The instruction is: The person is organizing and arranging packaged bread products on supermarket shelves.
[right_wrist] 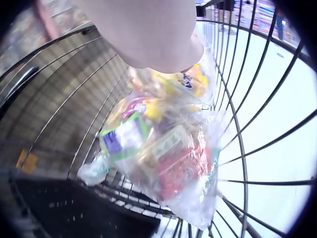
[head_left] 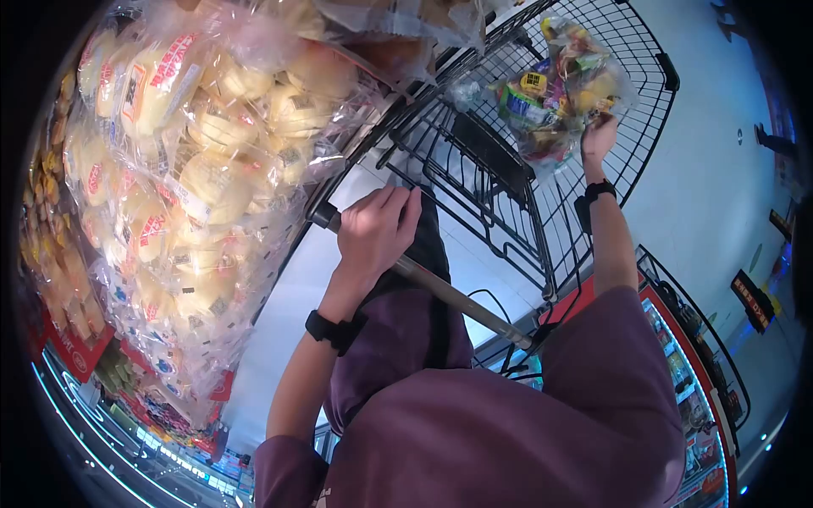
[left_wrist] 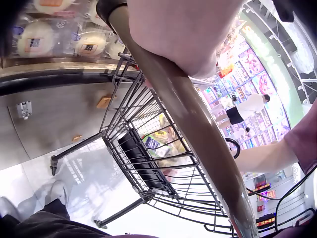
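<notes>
My left hand (head_left: 373, 227) grips the brown handle bar (head_left: 461, 305) of a shopping cart near its left end. In the left wrist view the same hand (left_wrist: 183, 34) lies over the bar, fingertips showing beneath it. My right hand (head_left: 600, 137) reaches into the cart basket and holds a clear plastic bag (head_left: 550, 106) filled with several colourful packaged foods. From the right wrist, the bag (right_wrist: 168, 163) shows a green-edged pack and a red pack through the film; the right hand (right_wrist: 153, 39) is at its far end, its fingers mostly hidden.
A tall heap of bagged pale round buns (head_left: 212, 169) rises close on the left. The black wire basket (head_left: 652, 127) surrounds the bag, and a small crumpled clear bag (right_wrist: 94, 171) lies beside it. A person in white (left_wrist: 250, 108) stands farther off by lit shelves.
</notes>
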Motion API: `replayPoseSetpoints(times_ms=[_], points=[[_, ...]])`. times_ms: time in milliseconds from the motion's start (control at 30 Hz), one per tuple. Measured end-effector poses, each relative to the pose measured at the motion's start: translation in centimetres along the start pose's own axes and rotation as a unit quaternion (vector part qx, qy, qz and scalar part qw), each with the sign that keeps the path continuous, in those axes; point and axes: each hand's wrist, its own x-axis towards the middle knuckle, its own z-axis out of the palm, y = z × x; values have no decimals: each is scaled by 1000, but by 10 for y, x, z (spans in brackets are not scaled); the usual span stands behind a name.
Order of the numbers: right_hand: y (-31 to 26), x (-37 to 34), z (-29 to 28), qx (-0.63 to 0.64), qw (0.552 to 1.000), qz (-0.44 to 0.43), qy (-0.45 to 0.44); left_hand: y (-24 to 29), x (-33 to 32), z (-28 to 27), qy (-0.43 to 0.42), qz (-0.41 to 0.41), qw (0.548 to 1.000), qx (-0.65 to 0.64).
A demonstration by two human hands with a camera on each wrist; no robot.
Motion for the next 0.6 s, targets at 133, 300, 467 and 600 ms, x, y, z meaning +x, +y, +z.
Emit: replayPoseSetpoints(times_ms=[133,300,467,600], points=[[19,32,17,17,988,151,-22,-3,1,3,28,11,1000,1],[105,79,86,84,956,184,-212,-1,3,1,13,-3,1000,17],[123,77,110,-53,965,-68,-248,-5,0,1,26,22,998,44],[135,76,126,509,688,466,-226,-5,-1,-1,42,27,998,37]])
